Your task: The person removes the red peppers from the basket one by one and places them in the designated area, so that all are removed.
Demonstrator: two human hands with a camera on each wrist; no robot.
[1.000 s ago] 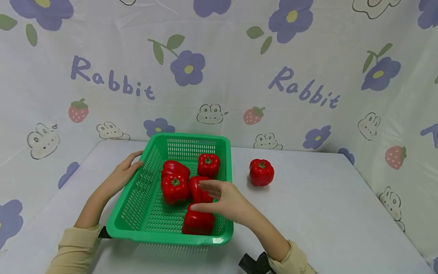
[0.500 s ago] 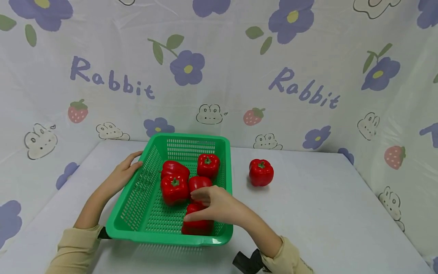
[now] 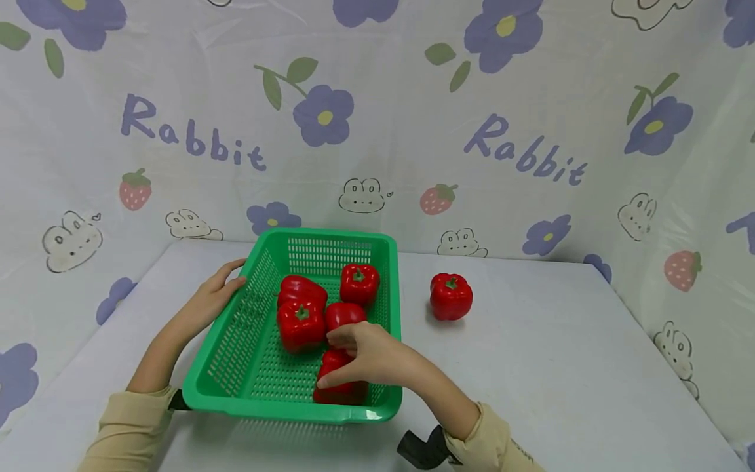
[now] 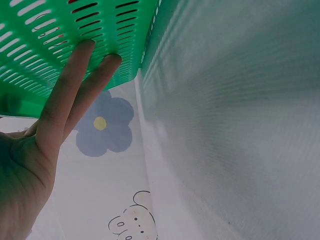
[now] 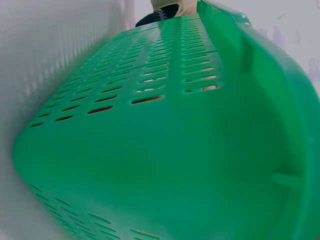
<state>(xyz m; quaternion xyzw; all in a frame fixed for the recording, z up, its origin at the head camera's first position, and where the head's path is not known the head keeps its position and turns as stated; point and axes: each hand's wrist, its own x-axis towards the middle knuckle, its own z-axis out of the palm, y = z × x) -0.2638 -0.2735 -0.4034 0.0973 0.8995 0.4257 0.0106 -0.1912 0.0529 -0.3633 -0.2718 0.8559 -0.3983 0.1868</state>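
The red bell pepper in the near right corner of the green slotted basket should handle light and firm but slick, I judge, so I'd hold it across its broad sides. It looks glossy and smooth, partly hidden by my right hand, whose thumb and fingers curve round it; how tightly, I can't tell. My left hand rests straight fingers against the basket's left wall.
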